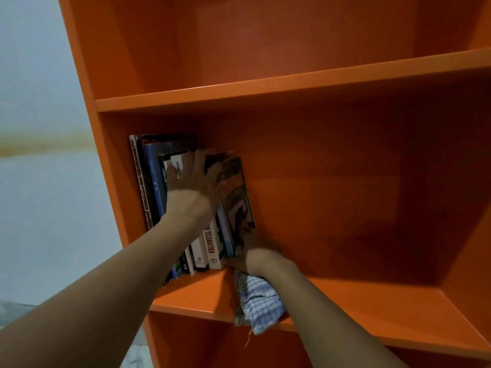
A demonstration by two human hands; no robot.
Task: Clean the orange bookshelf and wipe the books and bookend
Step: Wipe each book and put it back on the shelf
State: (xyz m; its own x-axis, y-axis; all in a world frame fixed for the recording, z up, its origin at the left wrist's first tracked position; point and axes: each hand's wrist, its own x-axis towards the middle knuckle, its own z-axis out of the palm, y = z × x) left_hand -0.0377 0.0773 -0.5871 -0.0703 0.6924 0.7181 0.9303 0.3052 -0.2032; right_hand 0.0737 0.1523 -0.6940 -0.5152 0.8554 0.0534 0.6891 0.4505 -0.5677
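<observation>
An orange bookshelf [332,83] fills the view. Several books [151,181] stand in a row at the left end of its middle shelf. My left hand [191,181] lies flat across the top of the books, fingers spread, with a fingertip on the rightmost book [239,197], which has a dark illustrated cover. My right hand [252,253] is at the bottom of that rightmost book, pressed against its lower edge. A blue-and-white checked cloth [255,304] lies under my right wrist and hangs over the shelf's front edge. No bookend is visible.
The upper shelf [265,49] holds nothing. The right part of the middle shelf board [372,301] is bare orange. A pale wall [39,128] lies to the left of the bookshelf. The compartment below [199,346] is dark.
</observation>
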